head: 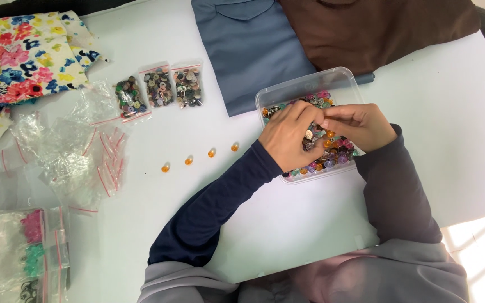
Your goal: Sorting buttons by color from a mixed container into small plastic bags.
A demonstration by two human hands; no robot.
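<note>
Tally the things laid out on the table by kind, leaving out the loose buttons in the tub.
Orange buttons in a row: 4
Filled bags of mixed buttons: 3
Clear plastic tub: 1
Folded cloths, floral, blue and brown: 3
Empty zip bags: a heap, too overlapped to count
Total counted: 11

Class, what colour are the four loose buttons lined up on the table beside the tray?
Orange buttons, lying on the white table; the head view shows them best.

Clear glossy plastic tub [341, 78] holds shiny buttons [332, 151]; matt white table [439, 123].
</note>
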